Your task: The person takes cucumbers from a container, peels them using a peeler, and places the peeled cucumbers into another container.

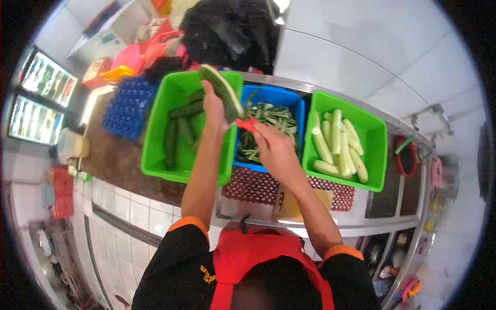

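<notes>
My left hand (pixel 214 107) grips a thick dark green cucumber (pixel 223 93), tilted, with a pale peeled strip along its side. My right hand (pixel 276 152) is closed on a red-handled peeler (pixel 247 124) at the cucumber's lower end. Both hands are above the blue bin (pixel 281 92), where green peel strips (pixel 271 119) lie heaped. On the left, a green bin (pixel 151 147) contains several dark unpeeled cucumbers (pixel 182 126). Another green bin (pixel 373 121) on the right holds several pale peeled cucumbers (pixel 338 142). The peeler's blade is too blurred to make out.
Red perforated mats (pixel 250 186) and a yellowish board (pixel 310 205) lie on the counter's near side. Blue egg trays (pixel 128 108) stand at the left. A red basket (pixel 406 156) sits at the right, near a wall tap (pixel 439 114). A black bag (pixel 230 33) is behind the bins.
</notes>
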Demonstrator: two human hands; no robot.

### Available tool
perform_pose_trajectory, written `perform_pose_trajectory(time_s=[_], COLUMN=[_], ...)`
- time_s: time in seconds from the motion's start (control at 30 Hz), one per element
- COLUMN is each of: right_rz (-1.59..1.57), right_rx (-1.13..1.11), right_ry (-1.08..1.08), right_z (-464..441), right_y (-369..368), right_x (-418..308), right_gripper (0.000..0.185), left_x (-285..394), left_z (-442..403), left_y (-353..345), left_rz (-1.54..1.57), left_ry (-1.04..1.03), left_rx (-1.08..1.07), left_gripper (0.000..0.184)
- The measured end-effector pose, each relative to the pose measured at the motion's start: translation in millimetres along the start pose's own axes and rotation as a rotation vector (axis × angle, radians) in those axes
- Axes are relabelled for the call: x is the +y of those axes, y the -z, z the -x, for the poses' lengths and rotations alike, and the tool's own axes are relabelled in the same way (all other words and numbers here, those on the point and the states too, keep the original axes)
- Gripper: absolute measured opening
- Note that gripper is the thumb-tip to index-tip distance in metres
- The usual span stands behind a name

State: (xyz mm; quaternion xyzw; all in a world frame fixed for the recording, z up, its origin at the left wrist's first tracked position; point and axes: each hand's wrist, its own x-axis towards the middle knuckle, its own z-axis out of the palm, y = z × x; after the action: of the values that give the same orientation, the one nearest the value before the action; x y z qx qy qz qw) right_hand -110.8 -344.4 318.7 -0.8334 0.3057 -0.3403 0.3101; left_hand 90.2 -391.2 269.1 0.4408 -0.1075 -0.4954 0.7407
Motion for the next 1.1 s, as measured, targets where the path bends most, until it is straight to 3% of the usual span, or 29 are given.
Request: perform_pose_trajectory(time_s=[0.03,0.1,0.17,0.27,0.37,0.43,0.63,0.73,0.87,0.97,1.03,1.07,1.1], right_rz=[-0.053,-0.093,-0.091,-0.090,-0.047,0.095,0.063,0.092,0.021,-0.029,0.017,0.046,-0.037], right_rx=[-0.067,-0.043,-0.021,0.118,0.153,0.156,0.196,0.124,0.190,0.260,0.082,0.053,0.072], right_ry=[-0.025,-0.035,-0.032,-0.108,0.010,0.073,0.167,0.130,0.157,0.218,0.105,0.097,0.047], right_z=[7,25,15,-11,-40,-55,-81,-82,-85,-78,-62,-50,-37], right_y=[-6,-24,-16,11,28,30,39,44,36,28,22,16,6], right_x=[5,12,21,24,23,22,15,9,17,21,23,20,18], right_gripper=[0.019,0.019,0.018,0.018,0.018,0.018,0.016,0.017,0.017,0.017,0.018,0.018,0.018], left_x=[-8,-16,-13,4,11,3,6,22,21,10,12,12,10], left_z=[-18,-47,-55,-26,3,10,26,37,35,31,31,28,19], left_y=[8,20,27,21,9,4,2,-3,0,3,1,-6,-4], left_rz=[0.110,0.443,0.410,0.117,-0.199,-0.228,-0.447,-0.507,-0.550,-0.563,-0.450,-0.460,-0.456], left_ry=[-0.064,-0.098,-0.093,0.064,0.190,0.197,0.024,0.090,0.118,0.001,0.024,0.046,0.049], left_rx=[0.140,0.105,0.018,-0.182,-0.204,-0.257,-0.441,-0.430,-0.449,-0.397,-0.340,-0.128,-0.128], left_gripper=[0.069,0.068,0.068,0.069,0.066,0.069,0.052,0.052,0.051,0.055,0.056,0.059,0.059])
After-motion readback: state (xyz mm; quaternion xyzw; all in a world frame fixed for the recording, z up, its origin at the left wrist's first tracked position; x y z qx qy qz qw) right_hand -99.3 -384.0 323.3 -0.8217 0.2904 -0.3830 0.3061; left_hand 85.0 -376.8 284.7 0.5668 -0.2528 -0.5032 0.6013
